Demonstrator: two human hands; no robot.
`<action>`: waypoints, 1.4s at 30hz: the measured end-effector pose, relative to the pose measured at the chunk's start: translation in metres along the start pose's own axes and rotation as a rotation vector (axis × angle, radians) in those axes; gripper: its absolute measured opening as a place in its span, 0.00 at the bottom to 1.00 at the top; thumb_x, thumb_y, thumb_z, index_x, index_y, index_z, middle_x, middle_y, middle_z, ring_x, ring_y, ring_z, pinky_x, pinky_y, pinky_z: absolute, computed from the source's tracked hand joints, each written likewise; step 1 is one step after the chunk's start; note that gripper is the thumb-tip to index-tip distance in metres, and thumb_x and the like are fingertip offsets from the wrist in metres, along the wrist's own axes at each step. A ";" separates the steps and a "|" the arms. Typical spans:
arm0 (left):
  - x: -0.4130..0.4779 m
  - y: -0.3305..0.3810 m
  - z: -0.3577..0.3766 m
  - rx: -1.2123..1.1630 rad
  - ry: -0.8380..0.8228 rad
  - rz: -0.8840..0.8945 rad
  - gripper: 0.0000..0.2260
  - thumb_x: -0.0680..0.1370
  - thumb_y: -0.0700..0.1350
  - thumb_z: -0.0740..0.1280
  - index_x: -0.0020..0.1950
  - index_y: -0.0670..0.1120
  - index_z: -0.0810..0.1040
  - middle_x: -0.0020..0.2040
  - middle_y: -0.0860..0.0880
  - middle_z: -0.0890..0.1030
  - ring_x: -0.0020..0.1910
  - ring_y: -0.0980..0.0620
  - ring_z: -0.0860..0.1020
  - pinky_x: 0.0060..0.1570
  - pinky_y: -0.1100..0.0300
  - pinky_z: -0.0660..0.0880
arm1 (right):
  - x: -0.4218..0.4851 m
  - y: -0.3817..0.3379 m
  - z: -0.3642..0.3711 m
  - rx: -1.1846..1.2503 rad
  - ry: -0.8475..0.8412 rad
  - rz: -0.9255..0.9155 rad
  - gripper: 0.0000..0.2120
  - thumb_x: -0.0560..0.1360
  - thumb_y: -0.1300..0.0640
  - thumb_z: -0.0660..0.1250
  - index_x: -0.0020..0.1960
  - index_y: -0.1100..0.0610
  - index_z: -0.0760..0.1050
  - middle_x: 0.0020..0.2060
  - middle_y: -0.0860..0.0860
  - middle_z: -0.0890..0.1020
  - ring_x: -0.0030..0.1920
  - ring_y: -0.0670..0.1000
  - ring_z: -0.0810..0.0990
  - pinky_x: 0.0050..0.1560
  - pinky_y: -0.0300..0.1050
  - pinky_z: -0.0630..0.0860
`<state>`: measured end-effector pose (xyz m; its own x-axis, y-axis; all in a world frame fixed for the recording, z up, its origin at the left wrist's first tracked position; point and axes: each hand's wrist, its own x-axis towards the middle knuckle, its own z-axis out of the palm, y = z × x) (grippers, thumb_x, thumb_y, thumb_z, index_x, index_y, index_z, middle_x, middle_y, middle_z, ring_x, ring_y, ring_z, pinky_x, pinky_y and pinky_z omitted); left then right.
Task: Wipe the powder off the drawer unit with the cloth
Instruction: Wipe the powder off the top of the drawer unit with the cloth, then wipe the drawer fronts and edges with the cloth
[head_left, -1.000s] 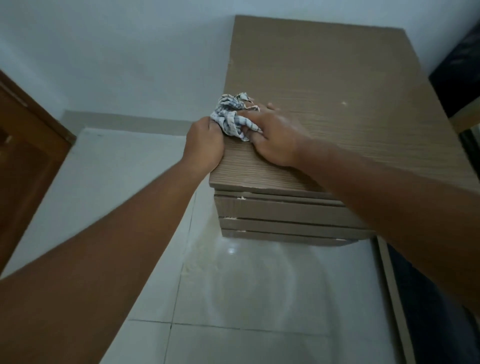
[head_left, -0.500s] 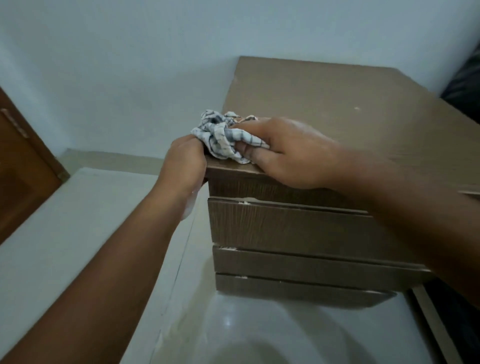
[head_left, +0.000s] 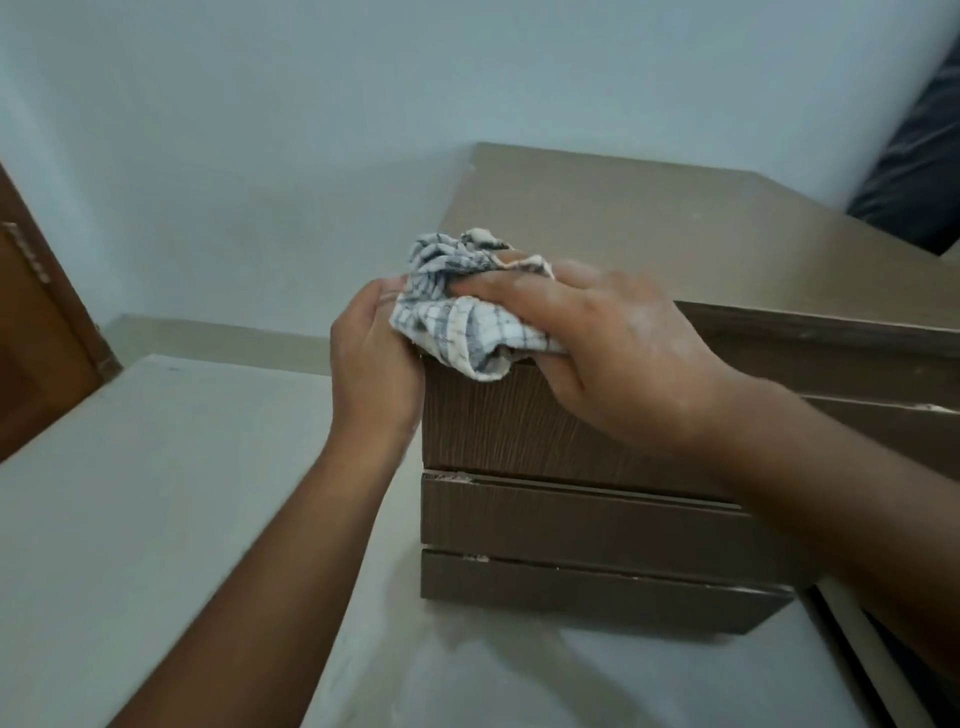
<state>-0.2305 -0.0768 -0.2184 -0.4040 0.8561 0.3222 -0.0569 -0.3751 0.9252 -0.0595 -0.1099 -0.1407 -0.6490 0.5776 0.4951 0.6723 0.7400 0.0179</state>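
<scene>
A brown wood-grain drawer unit (head_left: 597, 525) with three drawer fronts stands on the floor against the wall. A crumpled white cloth with a grey check (head_left: 457, 306) lies over its front left top corner. My right hand (head_left: 613, 358) presses down on the cloth, fingers wrapped over it, with white powder on its back. My left hand (head_left: 374, 364) is cupped against the unit's left edge, just under the cloth and touching it. Small white specks show along the drawer gaps.
Pale floor tiles (head_left: 156, 519) spread to the left and in front. A brown wooden door (head_left: 36, 343) stands at the far left. A dark object (head_left: 914, 171) sits at the upper right, and a pale wall runs behind.
The view has dropped lower and closer to the unit's front. The cloth and my right hand have slid from the top surface to the front left corner, and my left hand stayed cupped beside it.
</scene>
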 end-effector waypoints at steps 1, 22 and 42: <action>-0.008 -0.001 -0.004 0.032 0.009 0.067 0.16 0.80 0.43 0.59 0.38 0.53 0.81 0.36 0.56 0.81 0.40 0.55 0.77 0.42 0.56 0.73 | -0.010 -0.002 0.006 -0.008 0.028 -0.022 0.21 0.76 0.61 0.61 0.68 0.55 0.76 0.62 0.56 0.81 0.60 0.58 0.81 0.55 0.50 0.79; -0.062 -0.028 -0.012 0.342 0.101 0.360 0.09 0.81 0.41 0.66 0.61 0.43 0.80 0.51 0.52 0.84 0.51 0.66 0.82 0.52 0.72 0.78 | -0.080 -0.008 0.047 0.378 0.649 0.382 0.24 0.75 0.71 0.63 0.70 0.62 0.73 0.62 0.57 0.80 0.62 0.51 0.79 0.64 0.48 0.77; -0.079 -0.051 -0.020 0.527 0.086 0.765 0.19 0.81 0.40 0.68 0.71 0.35 0.74 0.70 0.39 0.76 0.68 0.50 0.77 0.59 0.52 0.81 | -0.078 -0.004 0.092 -0.254 0.572 0.301 0.16 0.72 0.60 0.68 0.59 0.60 0.79 0.53 0.58 0.81 0.52 0.57 0.78 0.53 0.53 0.69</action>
<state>-0.2138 -0.1325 -0.2948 -0.2277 0.4054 0.8853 0.6661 -0.5984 0.4453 -0.0445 -0.1267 -0.2592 -0.1785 0.4209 0.8894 0.9015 0.4321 -0.0235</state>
